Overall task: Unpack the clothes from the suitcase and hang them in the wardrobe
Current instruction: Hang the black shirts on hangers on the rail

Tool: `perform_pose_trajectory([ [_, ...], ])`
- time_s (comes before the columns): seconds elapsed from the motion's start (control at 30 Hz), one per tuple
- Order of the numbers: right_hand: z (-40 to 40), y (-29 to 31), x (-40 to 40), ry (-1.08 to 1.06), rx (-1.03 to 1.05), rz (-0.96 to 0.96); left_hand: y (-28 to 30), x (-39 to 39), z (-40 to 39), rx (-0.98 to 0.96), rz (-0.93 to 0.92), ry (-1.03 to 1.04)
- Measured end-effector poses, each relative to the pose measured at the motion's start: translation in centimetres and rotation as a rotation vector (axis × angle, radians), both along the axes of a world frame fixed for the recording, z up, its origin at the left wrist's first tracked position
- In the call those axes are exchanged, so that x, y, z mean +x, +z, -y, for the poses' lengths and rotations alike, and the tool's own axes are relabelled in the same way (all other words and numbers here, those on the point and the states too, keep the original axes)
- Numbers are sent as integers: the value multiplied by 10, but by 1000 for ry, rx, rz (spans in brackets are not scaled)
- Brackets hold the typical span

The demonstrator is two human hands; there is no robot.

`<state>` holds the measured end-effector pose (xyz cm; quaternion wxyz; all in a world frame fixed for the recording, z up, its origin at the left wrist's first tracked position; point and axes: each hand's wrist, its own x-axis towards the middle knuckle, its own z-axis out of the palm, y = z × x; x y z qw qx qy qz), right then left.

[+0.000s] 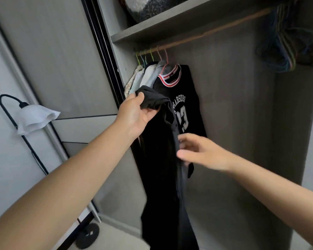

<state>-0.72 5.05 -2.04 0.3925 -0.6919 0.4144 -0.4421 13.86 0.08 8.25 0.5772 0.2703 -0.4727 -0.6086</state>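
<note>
A long black garment (163,186) hangs down in front of the open wardrobe, bunched at its top in my left hand (135,114). My right hand (197,150) is at the garment's right edge about halfway down, fingers spread and touching the cloth. Behind it a black jersey (186,98) with a red and white collar and the number 23 hangs on a pink hanger from the wooden rail (206,33). Several lighter shirts (143,76) hang to its left on coloured hangers. The suitcase is out of view.
A bunch of empty coloured hangers (285,42) hangs at the rail's right end. A shelf (152,31) above the rail holds a fuzzy grey item (145,6). The sliding door (61,60) stands at left, beside a floor lamp (34,118) with a white shade.
</note>
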Motion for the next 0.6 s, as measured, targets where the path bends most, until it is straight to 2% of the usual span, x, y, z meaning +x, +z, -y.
perform_pose_trajectory([
  [0.07,8,-11,13,-142,-43,-155,-4,-1,-4,-19,50,-34],
  [0.1,15,-18,16,-220,-49,-163,-6,0,-5,-29,79,-46],
  [0.23,34,-22,11,-351,107,162,-4,23,-4,-54,185,34],
  [0.3,34,-14,2,-390,51,165,-4,40,1,-39,229,120],
  [0.4,27,5,-12,-252,-70,-52,-6,64,9,10,173,220],
  [0.47,23,9,-22,-88,-22,-335,-5,78,14,35,122,280],
  [0.5,22,8,-26,-75,-2,-527,-6,83,16,48,116,303],
  [0.57,26,4,-34,-188,-74,-804,-9,90,17,71,164,326],
  [0.6,28,5,-36,-291,-116,-817,-10,91,18,81,206,326],
])
